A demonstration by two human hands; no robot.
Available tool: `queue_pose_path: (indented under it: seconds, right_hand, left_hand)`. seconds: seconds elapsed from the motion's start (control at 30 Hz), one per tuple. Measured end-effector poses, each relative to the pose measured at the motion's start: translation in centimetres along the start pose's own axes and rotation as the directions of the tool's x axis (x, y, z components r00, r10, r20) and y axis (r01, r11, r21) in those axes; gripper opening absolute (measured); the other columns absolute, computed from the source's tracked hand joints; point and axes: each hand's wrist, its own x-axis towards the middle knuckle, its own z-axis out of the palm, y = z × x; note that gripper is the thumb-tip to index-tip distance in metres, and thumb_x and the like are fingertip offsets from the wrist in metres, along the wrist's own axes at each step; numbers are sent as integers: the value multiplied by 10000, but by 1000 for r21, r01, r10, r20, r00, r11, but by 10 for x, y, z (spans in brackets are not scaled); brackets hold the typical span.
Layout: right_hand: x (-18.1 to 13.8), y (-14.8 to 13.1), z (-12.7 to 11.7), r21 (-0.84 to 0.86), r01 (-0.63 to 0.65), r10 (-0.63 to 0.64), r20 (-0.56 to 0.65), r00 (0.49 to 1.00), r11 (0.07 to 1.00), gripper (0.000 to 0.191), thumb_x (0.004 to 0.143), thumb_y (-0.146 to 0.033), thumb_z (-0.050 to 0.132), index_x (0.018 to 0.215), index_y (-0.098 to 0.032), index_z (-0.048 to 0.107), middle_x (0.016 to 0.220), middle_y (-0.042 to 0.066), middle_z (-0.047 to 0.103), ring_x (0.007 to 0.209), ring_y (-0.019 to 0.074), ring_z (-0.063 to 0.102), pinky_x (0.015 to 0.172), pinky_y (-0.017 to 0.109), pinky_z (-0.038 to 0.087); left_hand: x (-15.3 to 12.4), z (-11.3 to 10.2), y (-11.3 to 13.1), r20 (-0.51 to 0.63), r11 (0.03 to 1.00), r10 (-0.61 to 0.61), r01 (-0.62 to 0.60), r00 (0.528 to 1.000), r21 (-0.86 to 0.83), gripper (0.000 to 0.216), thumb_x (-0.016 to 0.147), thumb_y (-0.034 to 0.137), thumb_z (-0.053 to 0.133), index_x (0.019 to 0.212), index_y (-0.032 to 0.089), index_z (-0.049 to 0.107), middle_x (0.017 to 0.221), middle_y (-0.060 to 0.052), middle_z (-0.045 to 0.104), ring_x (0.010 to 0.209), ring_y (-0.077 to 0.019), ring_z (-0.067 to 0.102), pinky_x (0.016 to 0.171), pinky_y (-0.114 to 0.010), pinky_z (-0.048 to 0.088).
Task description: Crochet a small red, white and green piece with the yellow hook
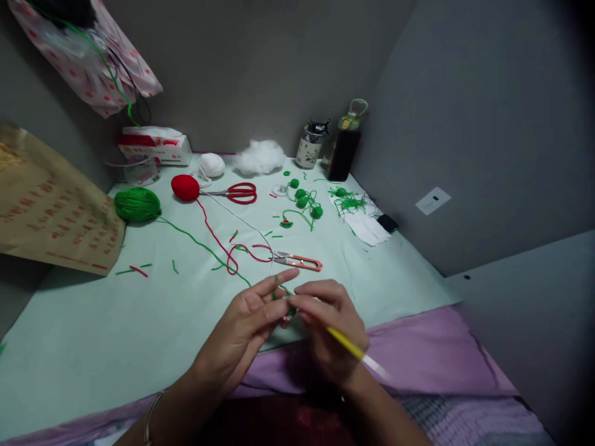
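Note:
My left hand (248, 322) pinches a small green crochet piece (292, 310), its index finger stretched out with green yarn around it. Closed around a crochet hook (346, 342) with a yellow and white handle, my right hand (332, 322) meets the left at the piece. The hook's tip is hidden among the fingers. From the left hand a green strand leads back to the green yarn ball (137, 204). Just beyond my fingertips lie orange thread snips (300, 261), with red and white strands beside them.
Red yarn (185, 187), white yarn (212, 165), red-handled scissors (242, 192) and fluffy stuffing (260, 157) lie toward the back. Several green crocheted balls (302, 202) sit right of centre. A pen cup (309, 148) and bottle (344, 145) stand behind; a paper bag (60, 210) is at left.

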Motion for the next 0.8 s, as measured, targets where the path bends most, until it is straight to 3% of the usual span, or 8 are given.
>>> queue_pose_path:
  seconds: [0.1, 0.2, 0.33, 0.5, 0.57, 0.7, 0.77, 0.8]
  right_hand:
    - [7, 0, -1, 343, -292, 321, -28, 947, 892, 202, 1023, -210, 612, 1061, -276, 799, 861, 30, 700, 745, 177, 663, 673, 327, 569]
    - [12, 0, 5, 573, -397, 458, 44, 888, 716, 154, 1002, -287, 663, 968, -274, 812, 831, 25, 682, 674, 162, 631, 608, 309, 533]
    - [9, 4, 15, 528, -444, 492, 56, 869, 724, 126, 981, -289, 702, 963, -294, 826, 899, 31, 731, 814, 174, 651, 680, 289, 533]
    - [8, 5, 15, 521, -480, 511, 96, 854, 705, 126, 985, -300, 699, 965, -287, 823, 884, 23, 735, 758, 152, 643, 684, 277, 531]
    - [11, 2, 14, 512, -476, 508, 87, 857, 715, 127, 983, -300, 701, 949, -275, 821, 864, 24, 737, 754, 151, 653, 683, 272, 536]
    - [19, -3, 14, 501, -444, 487, 51, 872, 743, 138, 981, -312, 701, 918, -262, 813, 834, 21, 737, 710, 141, 658, 641, 255, 544]
    - [23, -5, 14, 472, -415, 456, 31, 889, 778, 140, 986, -307, 692, 923, -256, 807, 840, 26, 743, 721, 148, 666, 646, 259, 549]
    - [25, -6, 15, 446, -393, 432, 16, 902, 804, 137, 990, -296, 686, 930, -254, 802, 846, 29, 747, 745, 156, 675, 673, 268, 556]
  left_hand:
    - [0, -1, 5, -28, 998, 50, -49, 998, 47, 401, 777, 257, 896, 1169, 209, 824, 766, 21, 629, 704, -83, 534, 714, -177, 452]
    - [-1, -2, 2, -15, 978, 143, -139, 990, 158, 401, 792, 257, 886, 1186, 251, 813, 818, 14, 693, 781, -103, 594, 777, -187, 479]
    - [-2, -3, -5, -12, 935, 200, -187, 980, 301, 356, 845, 287, 839, 1197, 274, 786, 1010, -19, 764, 974, -160, 659, 908, -256, 517]
    - [-1, -3, -5, -67, 873, 279, -223, 958, 434, 433, 800, 319, 848, 1221, 279, 757, 1119, -40, 717, 940, -186, 672, 906, -340, 559]
    - [-1, -4, -3, -64, 756, 432, -323, 899, 568, 404, 779, 307, 857, 1176, 315, 781, 1202, -33, 671, 1023, -206, 657, 960, -363, 537]
    - [0, -7, 4, 2, 443, 699, -434, 715, 784, 368, 761, 305, 873, 1118, 366, 813, 1133, -26, 676, 1179, -263, 589, 1039, -394, 460]
    - [1, -7, 9, 15, 392, 721, -426, 692, 815, 387, 754, 320, 880, 1134, 355, 815, 979, -20, 696, 1062, -263, 609, 1000, -399, 460]
    - [1, -7, 11, 9, 406, 709, -418, 705, 813, 398, 754, 330, 880, 1146, 338, 814, 898, -12, 692, 984, -255, 617, 970, -393, 467]
